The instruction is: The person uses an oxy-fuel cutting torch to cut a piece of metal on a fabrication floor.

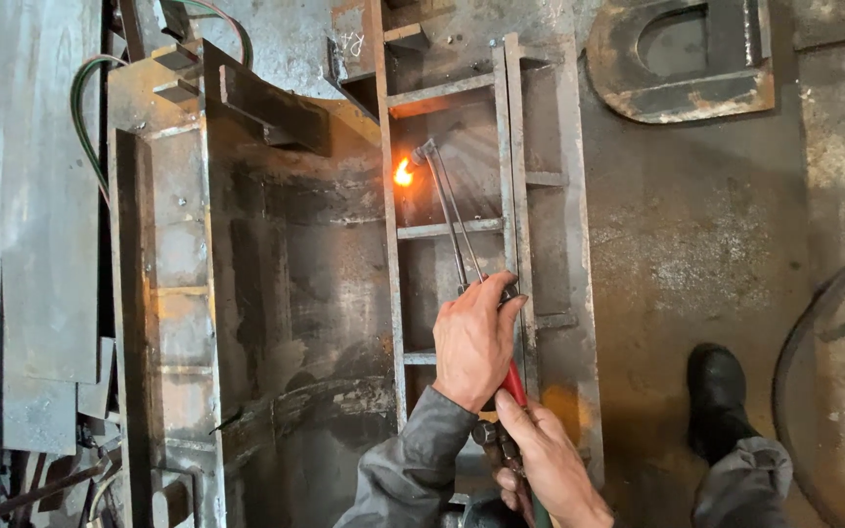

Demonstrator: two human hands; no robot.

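A stained, gritty concrete floor [696,244] carries rusty steel: a ladder-like frame [511,196] at centre, a curved plate box [246,293] at 9 o'clock, a thick horseshoe-shaped offcut [682,59] at 1 o'clock. The cutting torch [454,220] is long and thin, twin metal tubes running from 6 toward 12 o'clock, with a red handle and an orange flame [403,173] at its bent tip. The left hand [473,342] wraps the tubes; the right hand [550,464] closes on the handle end. A black boot [716,396] stands at 4 o'clock.
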